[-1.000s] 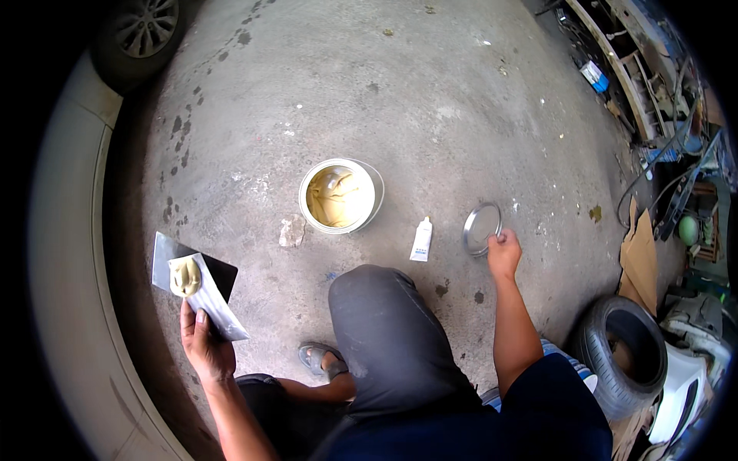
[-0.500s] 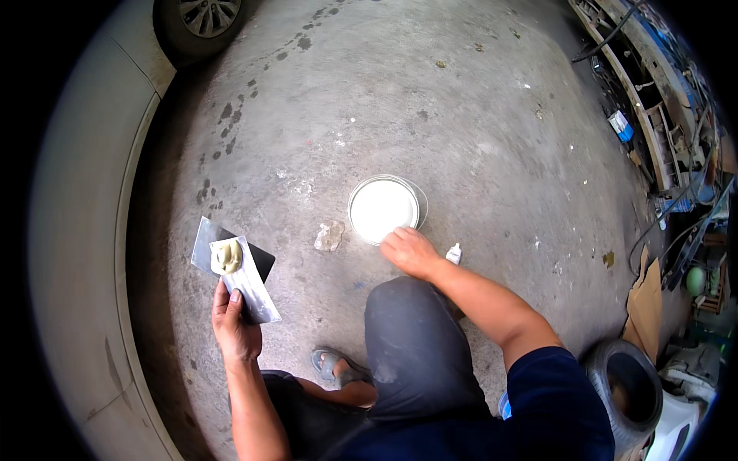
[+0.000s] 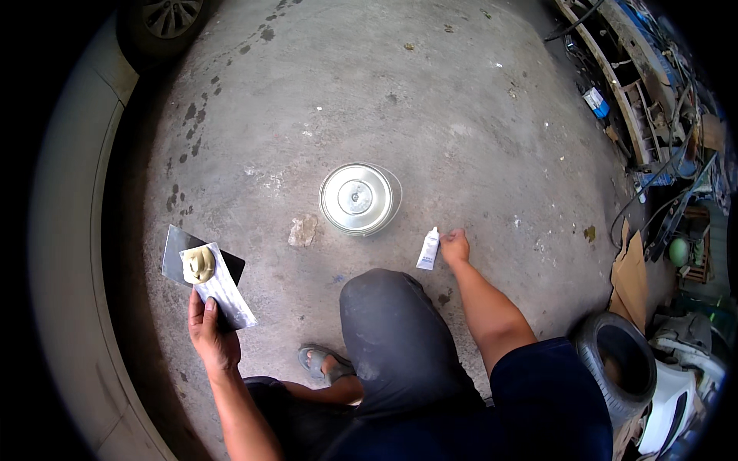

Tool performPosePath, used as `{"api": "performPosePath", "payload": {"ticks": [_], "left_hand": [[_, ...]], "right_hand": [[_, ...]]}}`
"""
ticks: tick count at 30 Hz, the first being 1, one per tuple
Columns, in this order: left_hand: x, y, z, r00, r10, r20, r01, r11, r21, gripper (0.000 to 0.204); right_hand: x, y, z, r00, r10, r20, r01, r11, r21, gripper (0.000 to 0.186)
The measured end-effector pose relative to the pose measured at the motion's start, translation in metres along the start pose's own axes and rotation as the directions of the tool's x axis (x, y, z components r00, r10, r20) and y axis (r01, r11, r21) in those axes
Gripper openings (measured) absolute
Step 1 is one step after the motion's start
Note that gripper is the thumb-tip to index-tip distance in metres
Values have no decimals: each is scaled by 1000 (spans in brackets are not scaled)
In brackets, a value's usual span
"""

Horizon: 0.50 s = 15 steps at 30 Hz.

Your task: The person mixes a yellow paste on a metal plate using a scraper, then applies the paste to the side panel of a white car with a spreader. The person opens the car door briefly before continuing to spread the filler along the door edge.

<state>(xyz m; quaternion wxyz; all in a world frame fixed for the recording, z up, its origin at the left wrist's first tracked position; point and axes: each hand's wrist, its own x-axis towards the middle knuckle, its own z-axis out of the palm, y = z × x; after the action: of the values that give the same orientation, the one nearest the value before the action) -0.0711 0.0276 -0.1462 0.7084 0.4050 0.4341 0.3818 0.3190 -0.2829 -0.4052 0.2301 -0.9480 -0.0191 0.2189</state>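
Observation:
In my left hand [image 3: 213,332], at the left, two flat putty spreaders are gripped one across the other. The upper pale spreader [image 3: 231,298] carries a thick dollop of beige putty [image 3: 198,265]; a dark spreader [image 3: 175,250] shows behind it. My right hand [image 3: 455,246] is low over the floor, its curled fingertips at the side of a small white tube [image 3: 429,250] with a white cap. Beyond my raised knee stands a round metal can [image 3: 338,201] with a silver, ringed top and a wire handle on its right side.
A crumpled translucent scrap [image 3: 303,230] lies left of the can on the concrete floor [image 3: 323,115]. A pale car body [image 3: 65,230] runs along the left, its wheel [image 3: 165,19] at the top. To the right are a tyre [image 3: 615,361], cardboard [image 3: 629,276] and car parts with cables [image 3: 646,100].
My right hand has left the can's near rim and moved right to the tube. The can's top, plain white before, now shows silver rings. My left hand still holds the spreaders.

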Motion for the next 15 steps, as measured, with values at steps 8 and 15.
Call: {"api": "performPosePath", "payload": {"ticks": [8, 15], "left_hand": [[-7, -2, 4, 999, -31, -29, 32, 999, 38, 46], [0, 7, 21, 1000, -27, -14, 28, 998, 64, 44]], "right_hand": [[-19, -24, 37, 991, 133, 9, -125, 955, -269, 56], [-9, 15, 34, 997, -76, 8, 76, 996, -43, 39]]}}
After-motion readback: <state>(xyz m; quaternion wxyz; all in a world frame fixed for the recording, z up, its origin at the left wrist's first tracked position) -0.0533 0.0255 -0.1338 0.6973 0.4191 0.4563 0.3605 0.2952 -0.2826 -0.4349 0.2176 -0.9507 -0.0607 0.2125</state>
